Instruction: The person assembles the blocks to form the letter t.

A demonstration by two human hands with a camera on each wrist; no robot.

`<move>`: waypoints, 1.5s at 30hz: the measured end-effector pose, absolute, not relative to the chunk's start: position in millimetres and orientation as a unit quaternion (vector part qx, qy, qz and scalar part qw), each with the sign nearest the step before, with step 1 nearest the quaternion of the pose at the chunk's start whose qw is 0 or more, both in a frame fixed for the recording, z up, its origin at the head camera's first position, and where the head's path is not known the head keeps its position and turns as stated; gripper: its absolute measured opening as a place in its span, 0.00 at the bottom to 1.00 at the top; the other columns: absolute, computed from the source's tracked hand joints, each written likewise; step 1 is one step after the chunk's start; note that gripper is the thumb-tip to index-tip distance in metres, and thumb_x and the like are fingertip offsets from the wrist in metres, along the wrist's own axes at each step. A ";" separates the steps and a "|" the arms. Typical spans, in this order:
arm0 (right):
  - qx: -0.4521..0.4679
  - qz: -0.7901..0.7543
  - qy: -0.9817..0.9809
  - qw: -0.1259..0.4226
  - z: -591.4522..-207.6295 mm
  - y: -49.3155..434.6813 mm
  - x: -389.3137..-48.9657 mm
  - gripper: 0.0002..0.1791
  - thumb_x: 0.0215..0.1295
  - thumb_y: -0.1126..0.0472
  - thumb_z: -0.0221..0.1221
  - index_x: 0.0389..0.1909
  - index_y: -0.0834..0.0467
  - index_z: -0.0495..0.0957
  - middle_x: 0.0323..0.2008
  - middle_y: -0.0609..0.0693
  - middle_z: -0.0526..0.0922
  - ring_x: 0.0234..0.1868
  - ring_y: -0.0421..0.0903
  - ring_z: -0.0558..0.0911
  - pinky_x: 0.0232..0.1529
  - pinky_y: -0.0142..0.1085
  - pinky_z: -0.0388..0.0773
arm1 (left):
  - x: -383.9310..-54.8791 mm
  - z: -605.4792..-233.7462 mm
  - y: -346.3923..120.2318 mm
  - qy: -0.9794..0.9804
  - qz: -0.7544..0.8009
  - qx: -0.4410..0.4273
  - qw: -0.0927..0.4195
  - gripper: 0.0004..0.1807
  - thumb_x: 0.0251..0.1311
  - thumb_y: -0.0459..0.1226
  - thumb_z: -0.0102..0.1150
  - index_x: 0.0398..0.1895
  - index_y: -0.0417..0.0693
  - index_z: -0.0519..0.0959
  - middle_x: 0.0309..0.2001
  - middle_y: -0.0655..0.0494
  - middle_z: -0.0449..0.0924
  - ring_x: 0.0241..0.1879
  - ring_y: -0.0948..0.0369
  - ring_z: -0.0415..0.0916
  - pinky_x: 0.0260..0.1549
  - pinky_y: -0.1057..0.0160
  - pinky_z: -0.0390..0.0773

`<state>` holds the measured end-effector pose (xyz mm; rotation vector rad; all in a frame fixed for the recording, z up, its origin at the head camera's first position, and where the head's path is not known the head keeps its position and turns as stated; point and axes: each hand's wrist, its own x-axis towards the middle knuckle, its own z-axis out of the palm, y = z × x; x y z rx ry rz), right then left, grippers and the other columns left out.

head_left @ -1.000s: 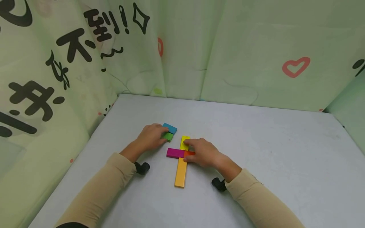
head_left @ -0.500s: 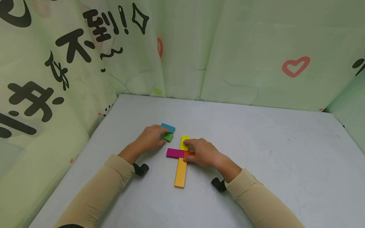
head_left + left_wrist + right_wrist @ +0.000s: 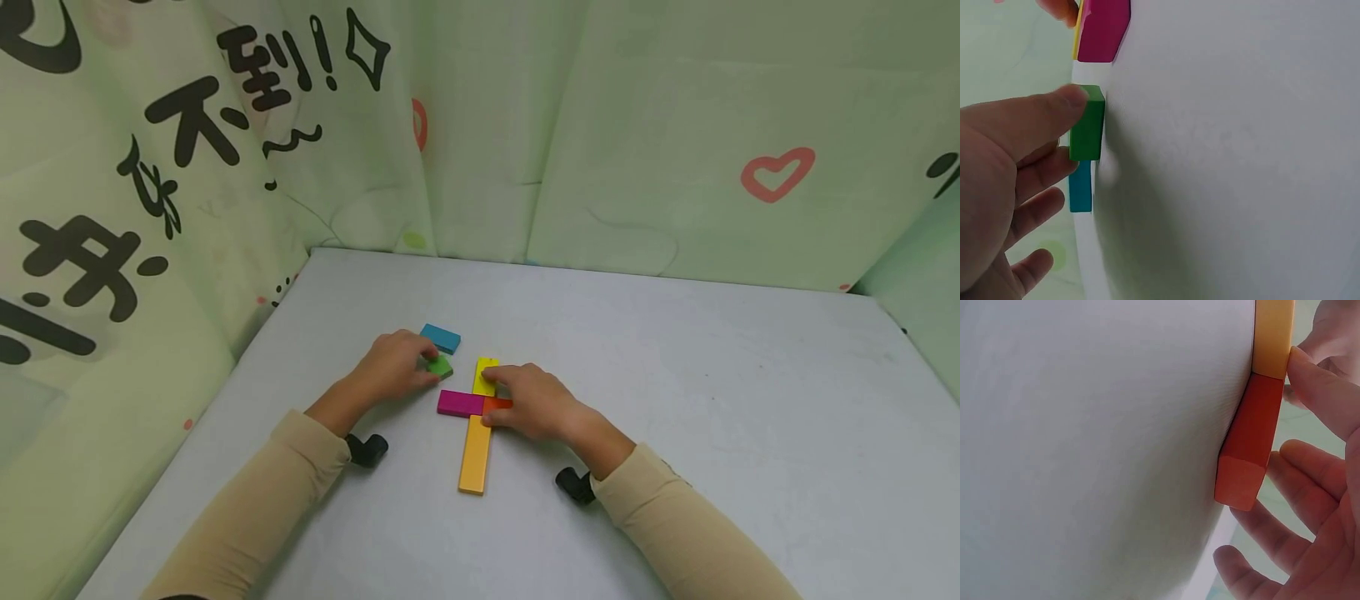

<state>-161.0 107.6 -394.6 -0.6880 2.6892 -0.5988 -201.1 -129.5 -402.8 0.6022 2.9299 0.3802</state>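
Note:
Between thumb and index finger, my left hand (image 3: pixel 395 365) pinches a small green block (image 3: pixel 441 367). A flat blue block (image 3: pixel 442 338) lies just behind it, and the left wrist view shows the green block (image 3: pixel 1087 128) in front of the blue one (image 3: pixel 1080 187). My right hand (image 3: pixel 542 406) rests with spread fingers over a cross of blocks. Its index fingertip touches the yellow block (image 3: pixel 483 386); its thumb lies where the red-orange block (image 3: pixel 497 404) meets the long light-orange block (image 3: pixel 475 458). A magenta block (image 3: pixel 461 403) forms the left arm of the cross.
All blocks lie on a white table (image 3: pixel 675 392). A pale green curtain (image 3: pixel 637 108) with black characters and pink hearts hangs behind and to the left. Black wrist cameras (image 3: pixel 367 450) sit below both sleeves.
My left hand has drawn the green block slightly toward the person, apart from the blue block, which earlier shifted a little left. The right hand and the cross of blocks have stayed put.

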 end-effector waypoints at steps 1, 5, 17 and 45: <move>-0.239 -0.209 0.936 0.151 -394.7 107.6 -160.9 0.38 0.61 0.49 0.69 0.70 0.57 0.70 0.64 0.54 0.75 0.63 0.56 0.72 0.59 0.48 0.75 | -200.7 -402.4 -129.6 0.970 0.127 0.196 0.064 0.21 0.59 0.44 0.71 0.52 0.46 0.83 0.50 0.52 0.82 0.57 0.52 0.72 0.59 0.51 0.71; -0.239 -0.208 0.936 0.151 -394.1 107.3 -160.6 0.38 0.61 0.49 0.69 0.70 0.57 0.70 0.64 0.54 0.75 0.63 0.56 0.72 0.59 0.48 0.75 | -198.9 -401.7 -130.9 0.965 0.145 0.203 0.077 0.23 0.62 0.41 0.69 0.59 0.47 0.80 0.57 0.49 0.79 0.62 0.49 0.69 0.62 0.48 0.68; -0.239 -0.209 0.936 0.152 -393.4 107.5 -160.9 0.38 0.61 0.49 0.69 0.70 0.58 0.70 0.64 0.55 0.75 0.63 0.56 0.72 0.59 0.49 0.74 | -199.3 -402.1 -132.0 0.960 0.143 0.227 0.081 0.18 0.66 0.37 0.64 0.58 0.48 0.81 0.58 0.49 0.78 0.64 0.47 0.67 0.63 0.45 0.66; -0.237 -0.205 0.937 0.158 -393.2 107.1 -160.9 0.38 0.61 0.49 0.69 0.70 0.57 0.70 0.65 0.55 0.75 0.64 0.57 0.71 0.60 0.49 0.74 | -191.1 -390.5 -135.6 0.946 0.222 0.211 0.105 0.17 0.64 0.36 0.66 0.56 0.46 0.81 0.56 0.51 0.79 0.62 0.50 0.69 0.62 0.50 0.70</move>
